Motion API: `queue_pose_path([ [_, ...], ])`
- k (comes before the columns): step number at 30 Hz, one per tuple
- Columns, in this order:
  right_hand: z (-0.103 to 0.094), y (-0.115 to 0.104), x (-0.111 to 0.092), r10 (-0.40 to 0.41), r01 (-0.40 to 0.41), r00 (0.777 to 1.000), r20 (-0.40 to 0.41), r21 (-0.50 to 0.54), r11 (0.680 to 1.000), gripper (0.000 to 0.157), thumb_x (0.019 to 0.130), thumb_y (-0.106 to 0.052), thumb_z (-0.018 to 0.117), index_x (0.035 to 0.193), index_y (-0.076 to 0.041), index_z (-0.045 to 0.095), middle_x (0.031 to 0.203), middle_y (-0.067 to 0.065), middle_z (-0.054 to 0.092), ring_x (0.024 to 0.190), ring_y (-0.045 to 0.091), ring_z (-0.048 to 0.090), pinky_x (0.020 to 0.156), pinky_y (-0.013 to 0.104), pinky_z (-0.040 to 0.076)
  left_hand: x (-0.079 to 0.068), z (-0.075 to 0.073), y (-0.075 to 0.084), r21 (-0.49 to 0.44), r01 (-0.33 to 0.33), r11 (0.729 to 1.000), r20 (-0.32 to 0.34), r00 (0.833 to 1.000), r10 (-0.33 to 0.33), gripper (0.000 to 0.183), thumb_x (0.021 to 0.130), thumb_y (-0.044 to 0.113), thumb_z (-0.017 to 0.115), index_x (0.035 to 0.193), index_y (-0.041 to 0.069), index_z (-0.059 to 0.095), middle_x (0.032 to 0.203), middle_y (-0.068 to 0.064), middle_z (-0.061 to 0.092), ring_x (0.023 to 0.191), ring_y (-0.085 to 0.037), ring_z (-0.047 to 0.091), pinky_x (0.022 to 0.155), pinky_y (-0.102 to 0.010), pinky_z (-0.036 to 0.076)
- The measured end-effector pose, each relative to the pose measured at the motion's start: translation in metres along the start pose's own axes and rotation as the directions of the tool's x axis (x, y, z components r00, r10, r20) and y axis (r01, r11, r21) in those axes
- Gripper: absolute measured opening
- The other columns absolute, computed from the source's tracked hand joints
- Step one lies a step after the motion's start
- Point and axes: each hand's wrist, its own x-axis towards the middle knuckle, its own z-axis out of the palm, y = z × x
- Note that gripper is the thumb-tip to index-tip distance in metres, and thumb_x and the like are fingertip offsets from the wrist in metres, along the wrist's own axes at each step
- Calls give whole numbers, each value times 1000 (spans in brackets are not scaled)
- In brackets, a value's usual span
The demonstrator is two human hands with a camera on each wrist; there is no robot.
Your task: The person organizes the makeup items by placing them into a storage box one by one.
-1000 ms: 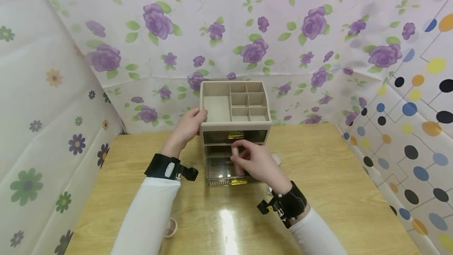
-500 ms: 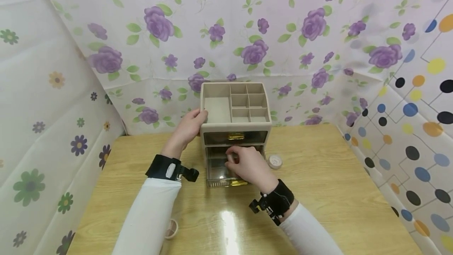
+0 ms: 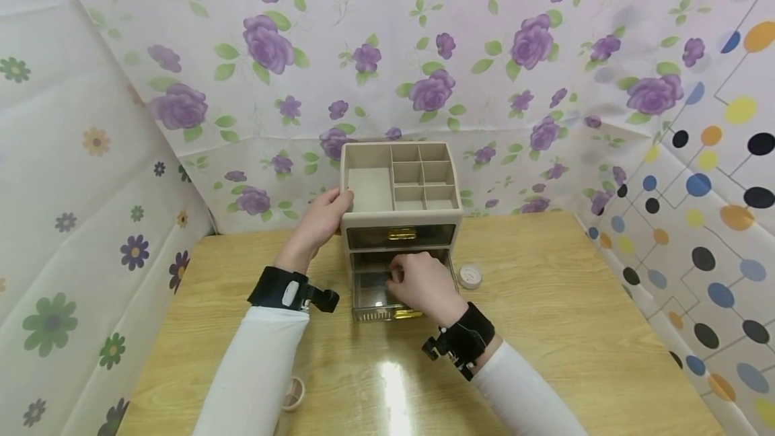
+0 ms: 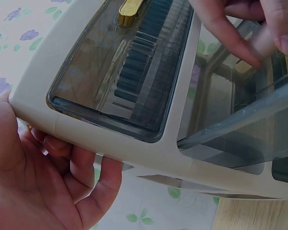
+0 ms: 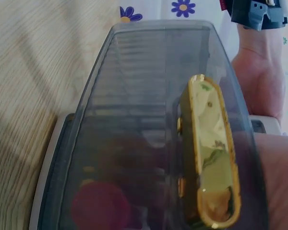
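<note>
A beige desktop drawer organizer [image 3: 402, 217] stands against the back curtain, with a divided top tray and smoky see-through drawers. My left hand [image 3: 323, 215] grips its upper left side, thumb at the rim and fingers curled along the edge in the left wrist view. The lower drawer [image 3: 372, 291] is pulled out. Over it, my right hand [image 3: 426, 284] reaches in with fingers bent. Between its thumb and finger, the left wrist view catches a blurred pale pink tube [image 4: 263, 43], which the hand hides in the head view. A gold handle [image 5: 213, 153] fills much of the right wrist view.
A small round white-lidded container [image 3: 470, 276] lies right of the organizer. Another round, sectioned pinkish container [image 3: 293, 393] sits beside the left sleeve. The closed upper drawer [image 3: 402, 236] sits above the pulled-out one. Patterned curtains surround the wooden table [image 3: 545, 315].
My right hand has moved left and in over the pulled-out drawer, and the upright tube has been lowered into it. The left hand keeps its grip on the organizer.
</note>
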Motion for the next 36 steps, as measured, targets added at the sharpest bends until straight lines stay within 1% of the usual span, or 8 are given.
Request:
queue_pose_path([
  [6,-1,1,1,54,-55,997,60,17,998,27,93,-28,81,116,-13,80,70,-5,61,53,12,53,52,31,44,1,-1,-1,-2,1,1000,0,1000,-1,58,114,46,40,157,8,50,144,-22,57,123,-39,59,95,-48,52],
  [13,-1,3,3,55,-55,996,65,-3,999,31,90,-30,82,117,-15,80,71,-5,62,57,13,56,55,33,47,1,0,0,-4,-1,1000,-3,1000,1,57,115,46,40,154,7,52,144,-22,57,124,-39,60,100,-53,52],
  [19,-1,4,3,59,-59,996,63,4,998,36,91,-32,81,123,-15,77,71,-5,61,56,13,56,51,33,46,2,0,0,-3,-1,1000,-3,1000,1,57,115,46,40,155,7,52,143,-22,57,124,-39,60,100,-53,52],
  [21,-1,4,1,52,-53,998,41,19,998,35,93,-32,81,123,-15,77,69,-6,60,54,12,54,49,32,44,2,0,0,-4,0,1000,-3,1000,0,57,115,45,40,154,7,52,143,-22,58,124,-39,61,100,-53,52],
  [26,1,3,-5,31,-26,998,-57,82,996,34,101,-37,75,127,-14,75,63,-9,59,46,9,51,43,30,38,2,0,-1,4,-4,1000,-3,1000,4,57,115,46,40,154,6,52,143,-23,57,124,-40,60,100,-54,52],
  [29,1,2,-10,19,-1,991,-129,142,990,30,104,-36,71,125,-15,77,61,-13,59,45,7,52,43,30,40,0,0,-1,10,-11,1000,-4,1000,11,59,115,47,39,154,5,52,143,-24,57,124,-40,60,100,-54,52],
  [33,-2,2,-20,17,46,970,-244,249,967,20,106,-31,69,117,-17,80,61,-16,58,47,6,52,46,30,43,0,0,-2,6,-26,1000,-7,1000,26,58,115,47,39,152,5,53,139,-23,59,122,-39,61,98,-53,52],
  [36,-2,4,-32,56,78,941,-334,373,925,13,105,-26,71,109,-17,81,64,-14,59,51,9,52,49,29,43,0,1,-5,-1,-37,999,-4,999,37,59,115,48,38,151,5,54,138,-23,59,121,-38,61,98,-52,52],
])
